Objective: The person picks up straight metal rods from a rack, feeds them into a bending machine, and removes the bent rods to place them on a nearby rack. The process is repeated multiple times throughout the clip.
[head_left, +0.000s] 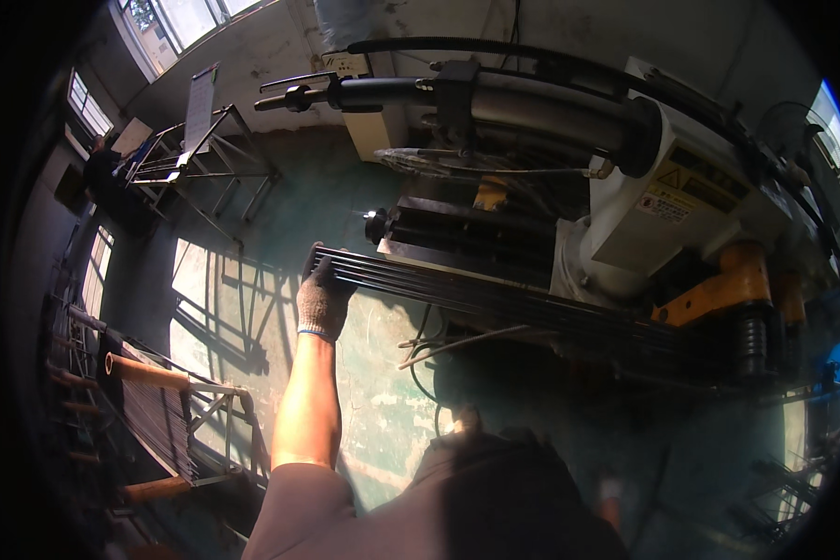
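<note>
My left hand [324, 306], in a knitted work glove with dark fingers, is wrapped round the near-left ends of several long, thin dark metal rods [411, 278]. The rods lie side by side and run rightward along the front of a large machine [644, 205], where their far ends fade into shadow. Low on the right, beside my body, my right hand [611, 489] shows as a small pale blur. Its fingers cannot be made out, and it is apart from the rods.
A black cylinder [551, 117] and hoses extend left from the machine, above an orange arm [714, 291]. Cables [425, 359] hang below the rods. At left stands a rack [219, 401] of thin rods with orange rollers. Farther back are a metal frame [201, 154] and a person [112, 182].
</note>
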The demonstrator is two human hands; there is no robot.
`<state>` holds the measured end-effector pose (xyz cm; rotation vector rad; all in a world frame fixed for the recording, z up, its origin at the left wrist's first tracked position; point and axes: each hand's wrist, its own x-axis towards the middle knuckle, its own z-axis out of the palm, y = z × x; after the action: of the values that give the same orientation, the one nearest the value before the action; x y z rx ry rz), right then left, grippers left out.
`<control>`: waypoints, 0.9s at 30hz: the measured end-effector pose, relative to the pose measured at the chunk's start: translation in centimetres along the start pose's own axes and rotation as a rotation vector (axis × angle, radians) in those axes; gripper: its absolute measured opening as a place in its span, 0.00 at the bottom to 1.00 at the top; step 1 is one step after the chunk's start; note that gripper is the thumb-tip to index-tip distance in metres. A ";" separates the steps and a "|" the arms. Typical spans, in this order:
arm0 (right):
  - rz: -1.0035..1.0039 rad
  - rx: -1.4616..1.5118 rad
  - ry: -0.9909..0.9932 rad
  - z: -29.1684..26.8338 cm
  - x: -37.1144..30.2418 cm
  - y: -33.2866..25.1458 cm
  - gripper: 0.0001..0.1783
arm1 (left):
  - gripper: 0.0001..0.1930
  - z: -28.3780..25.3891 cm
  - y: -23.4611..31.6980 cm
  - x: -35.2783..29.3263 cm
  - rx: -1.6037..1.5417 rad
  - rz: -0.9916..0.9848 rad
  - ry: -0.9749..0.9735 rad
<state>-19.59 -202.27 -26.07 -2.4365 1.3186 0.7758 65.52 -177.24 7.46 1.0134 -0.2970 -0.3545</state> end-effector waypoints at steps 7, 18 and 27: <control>0.019 -0.283 0.021 2.4 0.1 2.6 0.25 | 0.32 3.2 3.8 -1.7 0.234 -0.090 0.172; -0.083 -0.013 0.108 -3.3 6.5 -2.5 0.31 | 0.32 0.5 2.9 -1.2 0.499 -0.087 -0.035; -0.150 0.065 -0.056 -16.1 9.2 0.8 0.27 | 0.42 4.3 -5.6 -8.1 -0.140 -0.285 0.520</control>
<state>-10.84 -216.52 -18.01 -2.4114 1.1081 0.7440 55.61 -179.88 4.12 0.9733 0.3408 -0.3495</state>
